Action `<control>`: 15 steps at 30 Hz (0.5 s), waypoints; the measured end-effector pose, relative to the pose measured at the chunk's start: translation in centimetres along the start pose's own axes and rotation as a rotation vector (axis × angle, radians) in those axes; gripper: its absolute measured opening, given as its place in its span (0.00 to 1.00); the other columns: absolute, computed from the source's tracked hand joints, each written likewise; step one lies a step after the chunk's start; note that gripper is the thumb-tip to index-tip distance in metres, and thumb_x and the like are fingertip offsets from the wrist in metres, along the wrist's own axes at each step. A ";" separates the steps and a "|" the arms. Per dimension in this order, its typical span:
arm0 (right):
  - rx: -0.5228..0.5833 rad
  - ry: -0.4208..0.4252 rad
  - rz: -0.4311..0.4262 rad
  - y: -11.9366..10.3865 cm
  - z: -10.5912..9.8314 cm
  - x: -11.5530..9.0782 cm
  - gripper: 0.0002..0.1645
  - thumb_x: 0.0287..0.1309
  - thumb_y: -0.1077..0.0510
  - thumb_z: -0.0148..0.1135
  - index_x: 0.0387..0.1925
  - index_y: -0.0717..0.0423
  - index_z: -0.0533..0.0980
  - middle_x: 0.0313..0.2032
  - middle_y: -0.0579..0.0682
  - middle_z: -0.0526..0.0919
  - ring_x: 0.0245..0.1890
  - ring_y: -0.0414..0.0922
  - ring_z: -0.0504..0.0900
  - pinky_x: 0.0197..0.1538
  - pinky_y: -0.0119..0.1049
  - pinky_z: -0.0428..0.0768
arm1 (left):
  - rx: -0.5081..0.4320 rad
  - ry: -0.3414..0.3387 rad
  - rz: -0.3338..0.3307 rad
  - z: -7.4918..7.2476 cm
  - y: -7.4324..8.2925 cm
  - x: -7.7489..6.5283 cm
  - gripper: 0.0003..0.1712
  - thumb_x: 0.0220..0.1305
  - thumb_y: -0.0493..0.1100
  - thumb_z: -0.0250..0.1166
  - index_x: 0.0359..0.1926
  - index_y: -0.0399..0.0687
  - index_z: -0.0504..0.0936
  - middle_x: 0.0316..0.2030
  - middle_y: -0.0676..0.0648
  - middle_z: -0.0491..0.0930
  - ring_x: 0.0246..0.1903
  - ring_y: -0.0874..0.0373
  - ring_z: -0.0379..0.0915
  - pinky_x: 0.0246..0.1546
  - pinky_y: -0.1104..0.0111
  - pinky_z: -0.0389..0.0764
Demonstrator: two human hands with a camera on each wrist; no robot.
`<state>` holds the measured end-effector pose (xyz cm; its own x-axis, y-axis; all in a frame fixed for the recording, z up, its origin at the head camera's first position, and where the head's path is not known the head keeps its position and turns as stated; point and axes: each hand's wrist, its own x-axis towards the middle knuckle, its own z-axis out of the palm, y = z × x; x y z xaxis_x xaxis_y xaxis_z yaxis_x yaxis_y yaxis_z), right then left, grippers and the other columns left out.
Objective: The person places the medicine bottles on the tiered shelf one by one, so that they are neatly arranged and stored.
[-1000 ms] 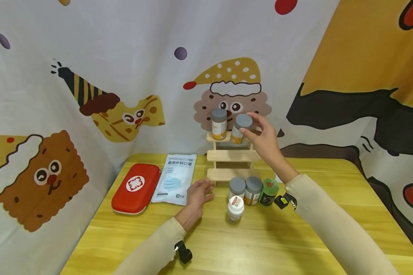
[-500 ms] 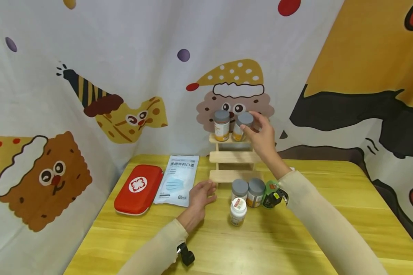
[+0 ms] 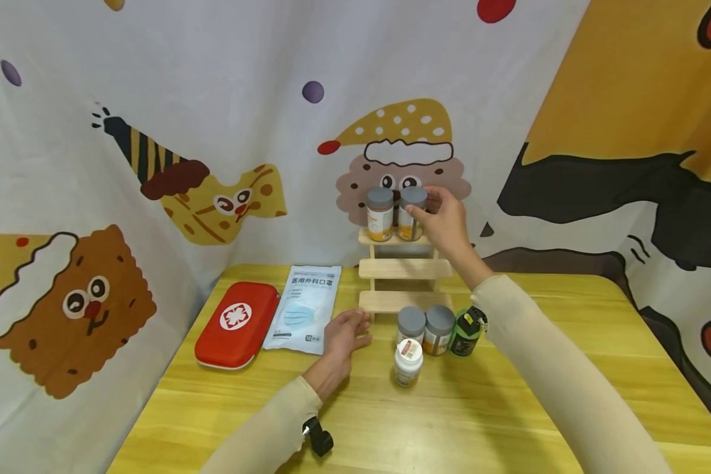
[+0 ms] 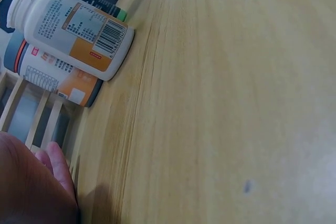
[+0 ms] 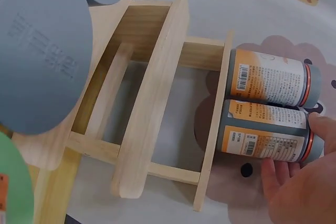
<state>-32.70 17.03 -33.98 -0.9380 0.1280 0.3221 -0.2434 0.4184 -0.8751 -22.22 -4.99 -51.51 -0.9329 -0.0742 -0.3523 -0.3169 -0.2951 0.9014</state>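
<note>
My right hand [image 3: 448,222] grips a grey-lidded pill bottle [image 3: 407,228] by its upper part, thumb in front. This bottle stands upright on the top tier of a wooden step rack [image 3: 405,268], close beside a matching bottle [image 3: 380,222]. In the right wrist view the gripped bottle [image 5: 265,139] has its base at the top board. My left hand [image 3: 339,337] lies low by the rack's bottom left corner, fingers loosely bent and holding nothing. Two more grey-lidded bottles [image 3: 439,329], a white bottle [image 3: 407,370] and a green-lidded jar [image 3: 464,339] stand before the rack.
To the left on the wooden table [image 3: 509,408] lie a red first-aid case [image 3: 237,326] and a pack of face masks [image 3: 303,309]. A printed cloth [image 3: 261,59] hangs right behind the rack. The rack's middle and bottom tiers bear nothing.
My right hand has brought its bottle slightly left and set it from tilted to upright beside the other bottle on the top tier. The left hand has stayed in place.
</note>
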 end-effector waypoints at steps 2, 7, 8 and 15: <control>-0.007 0.008 0.006 0.0 0.2 0.1 0.36 0.67 0.53 0.73 0.70 0.61 0.71 0.64 0.63 0.81 0.65 0.56 0.82 0.67 0.49 0.83 | 0.001 -0.003 0.000 0.0 0.0 0.0 0.18 0.76 0.47 0.66 0.56 0.39 0.83 0.50 0.43 0.90 0.46 0.56 0.86 0.49 0.58 0.92; -0.018 0.023 -0.001 0.2 0.6 0.3 0.37 0.67 0.53 0.74 0.70 0.63 0.70 0.64 0.63 0.81 0.65 0.56 0.81 0.68 0.49 0.84 | 0.003 -0.005 -0.004 -0.1 -0.1 0.0 0.18 0.76 0.47 0.66 0.56 0.39 0.83 0.50 0.43 0.90 0.45 0.56 0.86 0.48 0.59 0.93; -0.015 0.025 -0.009 0.3 0.7 0.3 0.37 0.66 0.54 0.74 0.70 0.63 0.70 0.64 0.63 0.81 0.65 0.57 0.82 0.68 0.48 0.84 | 0.003 -0.006 -0.006 -0.1 -0.2 0.0 0.17 0.76 0.47 0.66 0.56 0.40 0.83 0.49 0.44 0.90 0.45 0.56 0.86 0.48 0.60 0.93; 0.023 0.049 -0.056 0.9 0.6 -0.3 0.36 0.67 0.58 0.73 0.70 0.65 0.69 0.66 0.63 0.78 0.66 0.57 0.80 0.69 0.48 0.83 | 0.004 -0.002 -0.009 -0.1 -0.1 0.3 0.16 0.76 0.47 0.66 0.55 0.41 0.83 0.49 0.45 0.90 0.46 0.55 0.86 0.47 0.62 0.92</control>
<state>-32.78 16.79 -35.07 -0.9098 0.1489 0.3875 -0.3011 0.4058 -0.8629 -22.42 -5.06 -51.75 -0.9304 -0.0694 -0.3600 -0.3262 -0.2918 0.8992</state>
